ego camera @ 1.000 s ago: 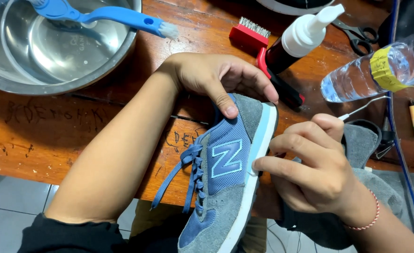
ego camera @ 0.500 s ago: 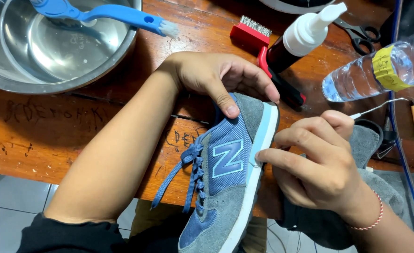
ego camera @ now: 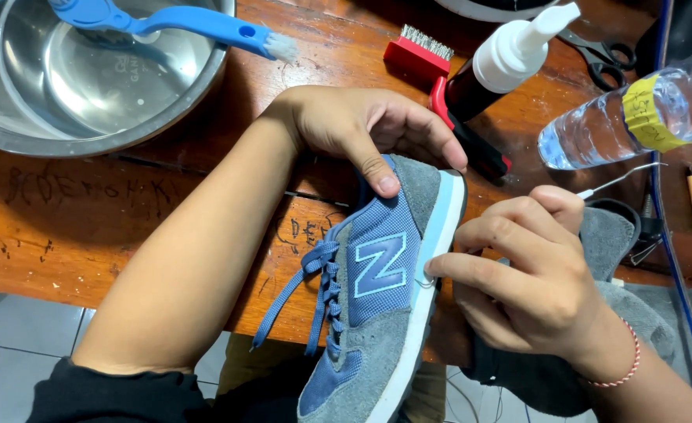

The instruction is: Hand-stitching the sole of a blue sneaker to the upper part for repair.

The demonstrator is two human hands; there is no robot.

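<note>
In the middle of the frame my left hand point(ego camera: 362, 129) grips the heel end of a blue and grey suede-and-mesh sneaker with blue laces point(ego camera: 377, 298), thumb pressed on its upper and fingers curled over the back. The shoe lies on its side over the near edge of the scratched wooden table point(ego camera: 88, 211), its pale blue and white sole turned to the right. My right hand point(ego camera: 534, 282) sits against that sole, fingers bunched, forefinger and thumb pinching a thin white thread point(ego camera: 423, 280) at the sole's edge; a slim metal needle tool point(ego camera: 624, 178) sticks out past the knuckles toward the upper right.

At the upper left, a round stainless steel bowl point(ego camera: 17, 125) has a blue plastic brush with white bristles point(ego camera: 182, 22) resting across it; I cannot tell if there is water inside. Along the top stands a dark bottle with a white nozzle cap point(ego camera: 510, 59), and at the upper right a clear plastic bottle with a yellow label point(ego camera: 636, 117) lies on its side, clear liquid in it. A small red wire brush point(ego camera: 416, 53) sits between the bowl and the dark bottle.
</note>
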